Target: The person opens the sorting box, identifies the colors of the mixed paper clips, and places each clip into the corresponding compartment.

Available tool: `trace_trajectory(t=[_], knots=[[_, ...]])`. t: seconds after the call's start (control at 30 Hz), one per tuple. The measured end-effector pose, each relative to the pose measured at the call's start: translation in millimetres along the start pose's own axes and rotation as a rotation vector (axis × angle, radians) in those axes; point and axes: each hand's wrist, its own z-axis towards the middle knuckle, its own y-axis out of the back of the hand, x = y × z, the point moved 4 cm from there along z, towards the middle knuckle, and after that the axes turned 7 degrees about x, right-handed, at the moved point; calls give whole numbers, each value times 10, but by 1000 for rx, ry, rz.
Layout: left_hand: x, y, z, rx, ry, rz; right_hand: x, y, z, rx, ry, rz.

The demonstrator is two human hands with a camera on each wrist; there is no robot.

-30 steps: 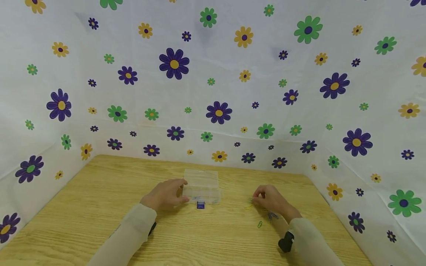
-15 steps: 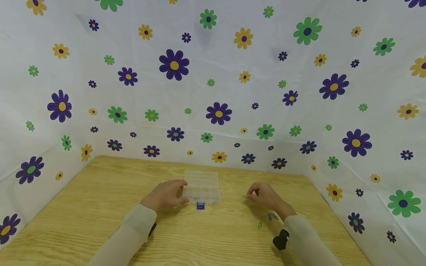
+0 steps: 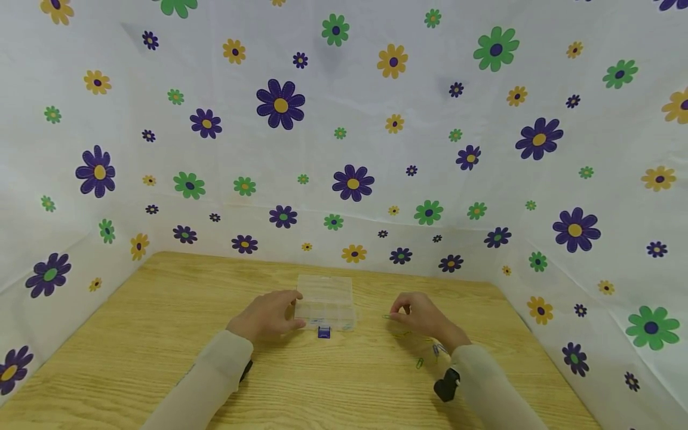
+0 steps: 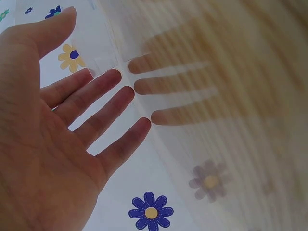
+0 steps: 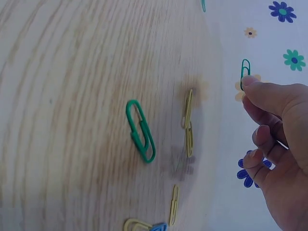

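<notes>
My right hand [image 3: 421,313] pinches a green paperclip [image 5: 246,65] between thumb and finger, above the table to the right of the box. A clear plastic compartment box [image 3: 325,315] lies with its lid raised at the back and a purple latch [image 3: 324,332] in front. Small pieces, too tiny to tell apart, lie in its front compartments. My left hand [image 3: 269,315] rests at the box's left end, its fingers extended in the left wrist view. Below my right hand lie another green paperclip [image 5: 140,131], yellow paperclips [image 5: 188,122] and a blue paperclip [image 5: 159,227].
The wooden table [image 3: 161,310] is enclosed by a white sheet [image 3: 226,155] printed with flowers. A black wrist camera [image 3: 446,385] is strapped under the right sleeve. A further green clip [image 5: 203,5] shows at the top edge of the right wrist view.
My right hand has lifted the green paperclip off the pile area and moved left toward the box. My left hand has stayed at the box's left end.
</notes>
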Motion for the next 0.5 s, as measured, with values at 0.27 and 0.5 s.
trace_trajectory(t=[0.27, 0.5], knots=[[0, 8, -2, 2, -11, 5, 63, -25, 58, 16, 6, -3], [10, -4, 15, -1, -9, 11, 106, -54, 96, 15, 21, -5]])
